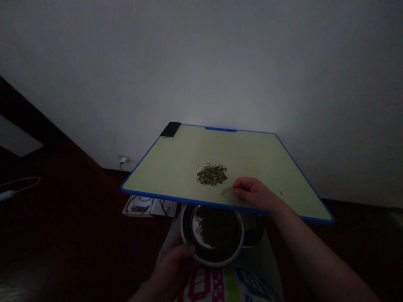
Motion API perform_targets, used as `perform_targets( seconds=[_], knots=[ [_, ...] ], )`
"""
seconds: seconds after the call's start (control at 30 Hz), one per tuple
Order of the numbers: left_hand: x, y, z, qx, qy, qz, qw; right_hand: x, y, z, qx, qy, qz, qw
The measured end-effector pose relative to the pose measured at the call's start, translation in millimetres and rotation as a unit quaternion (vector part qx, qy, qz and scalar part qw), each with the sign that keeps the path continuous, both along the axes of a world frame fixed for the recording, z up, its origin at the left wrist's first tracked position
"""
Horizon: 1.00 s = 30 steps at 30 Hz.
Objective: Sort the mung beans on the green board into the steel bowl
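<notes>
On the pale tabletop [245, 151] lies a loose pile of small brown-green grains [212, 174]. My right hand [250, 192] is closed in a pinch at the table's near side, just right of the pile. A thin, curved, see-through-looking piece [226, 191] sticks out from its fingertips; its kind is hard to make out. Below the near edge, my left hand [179, 256] grips the rim of a round metal bowl [189, 247], thumb on top. Dark grains [218, 230] fill much of the bowl, and its shiny bottom shows at the left.
A black phone [170, 129] lies at the table's far left corner. One small brown sliver [281, 193] rests at the right. A second dark container [253, 228] stands beside the bowl, partly hidden under the table. A printed bag [220, 285] covers my lap. Behind rises a wall [220, 63].
</notes>
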<state>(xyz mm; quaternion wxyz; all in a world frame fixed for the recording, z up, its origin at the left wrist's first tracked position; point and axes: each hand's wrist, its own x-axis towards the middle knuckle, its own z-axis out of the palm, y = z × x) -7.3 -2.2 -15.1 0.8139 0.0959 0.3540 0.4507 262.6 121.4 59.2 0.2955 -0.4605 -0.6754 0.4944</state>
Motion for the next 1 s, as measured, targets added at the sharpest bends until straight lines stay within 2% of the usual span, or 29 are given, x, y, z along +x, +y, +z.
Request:
perform_targets(
  seconds=[0.23,0.4,0.7,0.83,1.0],
  knots=[
    [-2.0,4.1,1.5,-0.007,0.004,0.008,1.0,-7.4,-3.4,-3.1,-0.066,0.101,-0.06,0.991],
    [-3.1,12.6,2.0,-0.008,0.02,0.005,1.0,-11.3,-4.9,-2.2,-0.069,0.126,-0.121,0.982],
    [-4.7,15.8,2.6,-0.032,0.02,-0.009,0.999,-7.6,-7.9,2.3,-0.097,0.14,-0.109,0.979],
    [-6.5,17.2,1.2,-0.03,0.021,-0.005,0.999,0.6,-8.7,-2.7,-0.074,0.161,-0.103,0.979],
    [-9.9,18.7,1.0,-0.044,0.022,0.006,0.999,6.0,-7.8,-3.0,-0.047,0.122,-0.107,0.986]
  ],
)
